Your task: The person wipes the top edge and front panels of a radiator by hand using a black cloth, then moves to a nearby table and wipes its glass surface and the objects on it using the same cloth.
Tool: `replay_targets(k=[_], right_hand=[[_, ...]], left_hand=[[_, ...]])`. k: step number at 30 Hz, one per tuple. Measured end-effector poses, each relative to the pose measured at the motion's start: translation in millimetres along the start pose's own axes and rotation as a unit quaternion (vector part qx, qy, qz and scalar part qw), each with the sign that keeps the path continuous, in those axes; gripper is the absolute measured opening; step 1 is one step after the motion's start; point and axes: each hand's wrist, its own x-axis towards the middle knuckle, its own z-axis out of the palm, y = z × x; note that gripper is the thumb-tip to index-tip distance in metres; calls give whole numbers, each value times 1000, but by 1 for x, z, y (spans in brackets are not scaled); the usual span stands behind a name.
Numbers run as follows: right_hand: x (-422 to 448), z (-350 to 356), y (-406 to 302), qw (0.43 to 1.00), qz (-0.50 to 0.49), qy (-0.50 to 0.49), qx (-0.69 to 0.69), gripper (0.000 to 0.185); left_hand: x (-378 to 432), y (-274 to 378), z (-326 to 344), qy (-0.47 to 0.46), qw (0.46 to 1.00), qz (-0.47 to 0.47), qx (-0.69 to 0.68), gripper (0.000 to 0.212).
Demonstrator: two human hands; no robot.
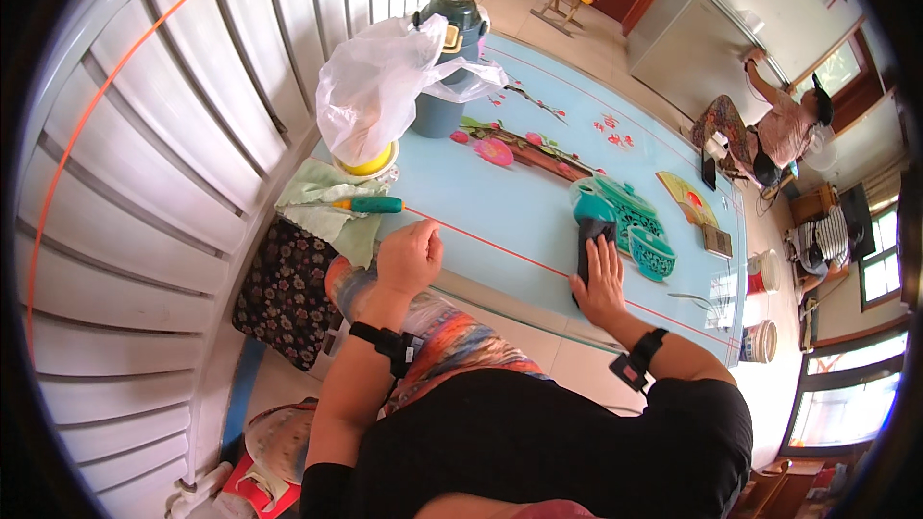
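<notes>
My right hand (602, 281) lies flat with its palm and fingers on a dark folded cloth (583, 267), pressing it to the blue tabletop (476, 205). Part of the cloth is hidden under the hand. Beside it, the tabletop bears a printed picture of a teal teapot and cup (652, 252). My left hand (409, 259) is curled into a fist near the table's front edge, with nothing visible in it. Just beyond that fist, a tool with a teal and yellow handle (371, 204) rests on a pale green rag (317, 194) at the left corner.
A large grey-blue flask (436, 115) and a white plastic bag (382, 86) over a yellow-and-white container stand at the table's left end. A white radiator (144, 180) rises close on my left. Two people (786, 130) and several buckets (764, 274) are beyond the right end.
</notes>
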Motion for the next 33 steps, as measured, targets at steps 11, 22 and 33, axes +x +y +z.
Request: replay_targets(k=[11,22,33], right_hand=[[-43,-40,45,979,-177,-90,49,71],[-61,2,67,964,-241,108,6,58],[4,2,82,937,-334,100,-3,60]], left_hand=[[1,2,4,-13,1000,-1,-25,5],[47,128,-133,-447,701,-28,-556,21],[59,268,-143,-539,570,316,-533,17]])
